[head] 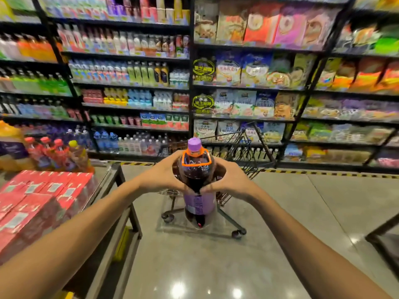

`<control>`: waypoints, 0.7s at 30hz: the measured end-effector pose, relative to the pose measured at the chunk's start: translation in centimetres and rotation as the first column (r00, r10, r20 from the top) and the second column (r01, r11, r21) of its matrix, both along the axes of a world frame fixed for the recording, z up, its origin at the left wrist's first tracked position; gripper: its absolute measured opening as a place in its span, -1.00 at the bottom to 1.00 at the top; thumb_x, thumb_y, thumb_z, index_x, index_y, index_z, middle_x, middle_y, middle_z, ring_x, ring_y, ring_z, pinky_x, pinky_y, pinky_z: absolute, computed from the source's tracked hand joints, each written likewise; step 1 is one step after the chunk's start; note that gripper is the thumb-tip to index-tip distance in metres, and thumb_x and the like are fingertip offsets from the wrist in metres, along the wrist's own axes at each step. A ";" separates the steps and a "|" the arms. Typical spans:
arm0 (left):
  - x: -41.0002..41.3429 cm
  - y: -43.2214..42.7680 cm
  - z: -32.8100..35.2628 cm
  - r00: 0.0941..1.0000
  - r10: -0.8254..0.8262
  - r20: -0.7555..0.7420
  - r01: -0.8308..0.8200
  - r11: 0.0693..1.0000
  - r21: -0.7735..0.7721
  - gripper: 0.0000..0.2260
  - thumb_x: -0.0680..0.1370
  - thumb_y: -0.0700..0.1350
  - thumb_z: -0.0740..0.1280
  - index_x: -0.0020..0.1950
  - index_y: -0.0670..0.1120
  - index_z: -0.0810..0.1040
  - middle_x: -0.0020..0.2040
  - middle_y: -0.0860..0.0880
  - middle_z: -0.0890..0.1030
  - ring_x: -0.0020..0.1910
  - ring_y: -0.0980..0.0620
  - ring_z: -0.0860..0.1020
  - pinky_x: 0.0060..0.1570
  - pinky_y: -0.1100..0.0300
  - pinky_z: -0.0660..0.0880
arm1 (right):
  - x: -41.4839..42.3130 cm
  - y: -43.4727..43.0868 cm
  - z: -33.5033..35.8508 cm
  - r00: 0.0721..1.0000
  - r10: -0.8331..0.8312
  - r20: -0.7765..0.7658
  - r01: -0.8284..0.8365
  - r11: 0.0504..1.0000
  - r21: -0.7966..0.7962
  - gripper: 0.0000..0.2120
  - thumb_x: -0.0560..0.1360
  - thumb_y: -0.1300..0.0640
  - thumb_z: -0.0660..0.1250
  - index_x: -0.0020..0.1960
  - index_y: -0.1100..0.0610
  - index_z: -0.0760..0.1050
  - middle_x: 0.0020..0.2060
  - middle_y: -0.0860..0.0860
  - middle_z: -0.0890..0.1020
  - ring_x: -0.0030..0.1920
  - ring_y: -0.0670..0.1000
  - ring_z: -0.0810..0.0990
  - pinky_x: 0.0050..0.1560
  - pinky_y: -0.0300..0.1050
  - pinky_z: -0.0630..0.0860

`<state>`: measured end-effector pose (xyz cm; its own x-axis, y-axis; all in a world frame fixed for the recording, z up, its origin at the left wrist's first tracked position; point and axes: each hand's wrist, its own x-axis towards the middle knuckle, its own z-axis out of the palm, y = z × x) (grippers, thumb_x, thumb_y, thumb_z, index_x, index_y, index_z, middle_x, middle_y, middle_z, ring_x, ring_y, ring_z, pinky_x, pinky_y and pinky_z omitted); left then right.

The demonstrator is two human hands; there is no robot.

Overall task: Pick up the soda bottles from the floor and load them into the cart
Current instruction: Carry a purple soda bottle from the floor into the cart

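Over the cart (241,145), dead centre, both hands have the soda bottle (197,180) upright off the floor (302,212)! Left hand (164,175) at nine o'clock, right hand (230,180) at three, fingers wrapped tight around its dark shoulder, thumbs meeting above the purple label. Purple cap (194,143) points to twelve, towards the shelves (133,83).

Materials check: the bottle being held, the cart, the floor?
Bottle: looks like clear plastic, dark soda showing through, glossy purple label, matte purple cap. Both hands, left and right, wrap it.
Cart: thin dark metal wire, probably coated; mesh basket visible.
Floor: grey polished tile or concrete, given ceiling-light reflections.
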<state>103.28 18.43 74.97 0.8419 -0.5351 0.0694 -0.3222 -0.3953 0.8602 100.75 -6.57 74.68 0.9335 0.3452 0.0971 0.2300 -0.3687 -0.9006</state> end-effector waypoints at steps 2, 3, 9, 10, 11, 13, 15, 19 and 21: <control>2.9 -0.5 -0.2 1.000 -0.018 -0.009 0.018 1.000 -0.008 -0.09 0.26 -0.22 0.71 0.52 -0.02 0.33 0.37 0.05 0.55 0.37 0.09 0.53 0.39 -0.01 0.46 | 2.3 -0.4 -0.2 1.000 -0.022 0.003 0.022 1.000 0.010 -0.18 0.22 0.10 0.73 0.43 -0.01 0.53 0.23 -0.06 0.70 0.29 0.00 0.65 0.39 0.17 0.53; 4.4 -0.9 -0.2 0.999 -0.031 -0.015 0.031 1.000 -0.002 -0.09 0.26 -0.22 0.71 0.51 -0.02 0.33 0.36 0.06 0.56 0.36 0.10 0.53 0.39 0.03 0.45 | 3.5 -0.7 -0.4 0.999 -0.034 0.001 0.034 0.999 0.013 -0.18 0.23 0.11 0.73 0.44 -0.01 0.52 0.24 -0.06 0.70 0.30 0.00 0.64 0.39 0.17 0.52; 13.7 -2.8 -1.3 0.998 -0.053 -0.032 0.054 0.998 0.037 -0.08 0.25 -0.14 0.72 0.51 0.06 0.34 0.33 0.12 0.59 0.33 0.14 0.55 0.38 0.03 0.46 | 11.9 -2.6 -2.3 0.997 -0.059 -0.042 0.060 0.997 0.041 -0.26 0.29 0.29 0.69 0.41 0.05 0.55 0.19 -0.05 0.72 0.25 -0.03 0.67 0.33 0.03 0.56; 15.3 -3.1 -1.6 0.998 -0.048 -0.032 0.050 0.998 0.041 -0.09 0.25 -0.12 0.73 0.50 0.07 0.35 0.32 0.12 0.59 0.33 0.13 0.55 0.38 -0.01 0.46 | 13.5 -2.9 -2.4 0.997 -0.055 -0.054 0.057 0.998 0.041 -0.26 0.29 0.30 0.69 0.41 0.05 0.55 0.20 -0.05 0.72 0.26 -0.03 0.67 0.33 0.02 0.56; 16.8 -3.4 -1.9 0.999 -0.042 -0.030 0.043 0.998 0.043 -0.09 0.24 -0.09 0.73 0.49 0.08 0.35 0.32 0.12 0.59 0.33 0.12 0.55 0.39 -0.06 0.45 | 15.1 -3.2 -2.5 0.997 -0.047 -0.057 0.049 0.998 0.032 -0.25 0.29 0.29 0.69 0.42 0.04 0.54 0.20 -0.05 0.72 0.27 -0.04 0.66 0.33 0.03 0.56; 20.0 -3.9 -2.3 0.999 -0.025 -0.033 0.026 0.999 0.047 -0.10 0.23 -0.08 0.73 0.47 0.08 0.37 0.32 0.10 0.60 0.33 0.10 0.56 0.40 -0.12 0.44 | 18.4 -3.8 -2.5 0.998 -0.034 -0.051 0.034 0.999 0.004 -0.20 0.28 0.26 0.70 0.45 0.02 0.52 0.23 -0.09 0.70 0.29 -0.07 0.64 0.37 0.05 0.54; 23.1 -4.3 -2.4 0.999 -0.015 -0.041 0.016 0.999 0.036 -0.10 0.23 -0.08 0.73 0.47 0.07 0.37 0.32 0.10 0.60 0.33 0.10 0.56 0.41 -0.13 0.43 | 21.9 -4.3 -2.4 0.998 -0.032 -0.047 0.031 0.999 -0.015 -0.16 0.27 0.22 0.71 0.49 -0.01 0.49 0.25 -0.14 0.69 0.31 -0.12 0.62 0.40 0.02 0.52; 28.6 -4.2 -2.3 0.999 0.001 -0.036 -0.001 1.000 0.018 -0.05 0.20 0.02 0.74 0.50 0.06 0.35 0.36 0.08 0.57 0.37 0.06 0.53 0.42 -0.15 0.41 | 28.1 -4.1 -1.8 0.999 -0.006 -0.032 0.004 0.999 -0.050 -0.18 0.27 0.18 0.71 0.46 -0.05 0.51 0.23 -0.21 0.68 0.28 -0.20 0.61 0.36 -0.08 0.54; 31.3 -3.6 -2.6 0.999 0.016 -0.039 -0.015 1.000 0.014 -0.06 0.22 -0.01 0.74 0.50 0.04 0.35 0.37 0.08 0.57 0.37 0.07 0.53 0.43 -0.15 0.41 | 30.9 -3.8 -1.9 0.999 0.004 -0.036 -0.006 0.999 -0.043 -0.24 0.30 0.27 0.69 0.41 -0.09 0.51 0.15 -0.27 0.70 0.20 -0.29 0.63 0.19 -0.35 0.54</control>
